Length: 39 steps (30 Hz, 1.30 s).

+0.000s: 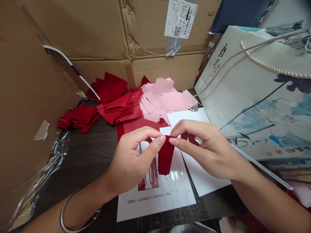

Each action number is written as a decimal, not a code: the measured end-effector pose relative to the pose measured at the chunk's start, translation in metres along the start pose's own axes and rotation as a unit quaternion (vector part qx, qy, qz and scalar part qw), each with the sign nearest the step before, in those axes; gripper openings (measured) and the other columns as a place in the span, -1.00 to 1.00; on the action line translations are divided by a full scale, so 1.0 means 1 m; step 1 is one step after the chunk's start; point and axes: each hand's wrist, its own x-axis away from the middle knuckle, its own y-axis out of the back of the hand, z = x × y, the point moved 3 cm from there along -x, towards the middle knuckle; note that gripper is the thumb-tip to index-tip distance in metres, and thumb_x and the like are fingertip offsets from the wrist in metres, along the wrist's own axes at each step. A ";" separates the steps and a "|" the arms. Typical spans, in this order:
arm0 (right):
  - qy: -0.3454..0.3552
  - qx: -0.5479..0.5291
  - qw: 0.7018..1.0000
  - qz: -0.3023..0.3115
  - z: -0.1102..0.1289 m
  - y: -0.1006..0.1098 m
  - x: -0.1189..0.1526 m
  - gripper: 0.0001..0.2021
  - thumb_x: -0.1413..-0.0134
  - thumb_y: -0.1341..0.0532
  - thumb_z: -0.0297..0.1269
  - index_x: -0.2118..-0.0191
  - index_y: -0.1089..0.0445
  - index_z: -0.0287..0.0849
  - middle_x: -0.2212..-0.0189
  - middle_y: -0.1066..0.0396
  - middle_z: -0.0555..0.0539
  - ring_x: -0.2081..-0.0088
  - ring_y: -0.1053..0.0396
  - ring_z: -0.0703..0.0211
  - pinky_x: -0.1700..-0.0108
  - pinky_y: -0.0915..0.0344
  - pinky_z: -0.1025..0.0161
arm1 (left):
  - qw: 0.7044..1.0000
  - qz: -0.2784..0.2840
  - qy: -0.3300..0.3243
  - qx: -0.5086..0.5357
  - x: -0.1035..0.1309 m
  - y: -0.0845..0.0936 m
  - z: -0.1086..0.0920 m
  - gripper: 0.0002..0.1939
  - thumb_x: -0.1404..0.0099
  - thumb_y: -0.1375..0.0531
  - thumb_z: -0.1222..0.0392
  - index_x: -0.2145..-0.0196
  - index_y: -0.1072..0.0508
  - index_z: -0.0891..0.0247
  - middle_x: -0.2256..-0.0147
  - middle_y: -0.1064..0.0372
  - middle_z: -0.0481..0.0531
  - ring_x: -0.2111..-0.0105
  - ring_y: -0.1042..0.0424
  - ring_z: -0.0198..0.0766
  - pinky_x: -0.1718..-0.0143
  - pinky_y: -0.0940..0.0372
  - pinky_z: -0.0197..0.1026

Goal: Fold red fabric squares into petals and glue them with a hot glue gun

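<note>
A dark red strip of folded material (165,158) hangs down between my two hands. My left hand (139,153) pinches its upper left corner between thumb and forefinger. At the upper right corner, the thumb and forefinger of my right hand (205,145) are closed on the same strip. Below it lies a white printed sheet (157,207) with a drawing and the code DRS-206DC-E001-01, partly covered by my left hand and the strip. A second white sheet (206,181) sits under my right hand.
Behind my hands lie piles of red pieces (121,105) and pink pieces (161,97). Folded red strips (79,118) rest at the left. Cardboard walls (94,29) stand left and behind; a large paper bag (257,106) stands right. A white cable (65,58) droops at the left.
</note>
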 end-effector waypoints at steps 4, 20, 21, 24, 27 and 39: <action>-0.021 -0.017 1.000 0.007 -0.002 -0.001 0.000 -0.81 -0.30 -0.11 -0.25 0.35 -0.35 -0.14 0.49 -0.35 0.08 0.46 -0.23 0.35 0.43 -0.12 0.34 | 1.000 -0.021 -0.008 -0.011 -0.001 0.003 -0.003 -0.85 -0.31 -0.18 0.26 0.39 -0.53 0.20 0.40 -0.49 -0.06 0.39 -0.43 -0.32 0.33 -0.34 -0.32; -0.030 -0.019 0.999 -0.018 -0.006 -0.003 -0.002 -0.88 -0.07 -0.24 -0.48 0.30 -0.47 -0.12 0.41 -0.48 0.09 0.53 -0.24 0.38 0.50 -0.13 0.35 | 0.996 -0.035 -0.003 0.077 0.000 -0.004 0.006 -0.92 -0.17 -0.33 0.32 0.35 -0.54 0.18 0.34 -0.50 -0.02 0.30 -0.48 -0.25 0.22 -0.41 -0.21; -0.022 -0.013 0.999 -0.020 -0.006 -0.003 -0.002 -0.85 -0.05 -0.23 -0.51 0.30 -0.47 -0.11 0.40 -0.48 0.08 0.51 -0.25 0.37 0.49 -0.15 0.35 | 0.997 -0.037 -0.019 0.065 0.000 -0.004 0.005 -0.92 -0.17 -0.33 0.32 0.37 -0.54 0.18 0.34 -0.49 -0.02 0.29 -0.48 -0.24 0.20 -0.40 -0.20; -0.003 -0.006 1.000 -0.021 -0.005 -0.004 -0.002 -0.84 -0.03 -0.22 -0.53 0.31 -0.46 -0.12 0.34 -0.49 0.04 0.45 -0.31 0.33 0.44 -0.20 0.34 | 0.997 -0.040 -0.063 0.038 0.000 -0.003 0.001 -0.87 -0.15 -0.34 0.32 0.32 -0.57 0.15 0.24 -0.50 0.02 0.17 -0.46 -0.19 0.08 -0.38 -0.13; 0.011 -0.008 1.000 -0.015 -0.005 -0.006 -0.001 -0.85 -0.02 -0.22 -0.54 0.33 -0.43 -0.13 0.37 -0.48 0.04 0.45 -0.31 0.32 0.42 -0.23 0.33 | 0.995 -0.022 -0.095 0.013 0.001 -0.004 -0.001 -0.81 -0.17 -0.33 0.34 0.26 -0.61 0.09 0.10 -0.49 0.02 0.07 -0.43 -0.16 0.00 -0.35 -0.09; -0.026 -0.044 0.998 0.039 -0.012 -0.032 -0.004 -0.92 -0.18 -0.15 -0.37 0.30 -0.39 -0.18 0.44 -0.42 0.05 0.51 -0.26 0.37 0.45 -0.19 0.35 | 0.989 -0.047 0.042 0.137 -0.001 -0.006 0.016 -0.86 -0.27 -0.25 0.27 0.28 -0.63 0.14 0.14 -0.56 -0.02 0.06 -0.49 -0.20 0.01 -0.40 -0.19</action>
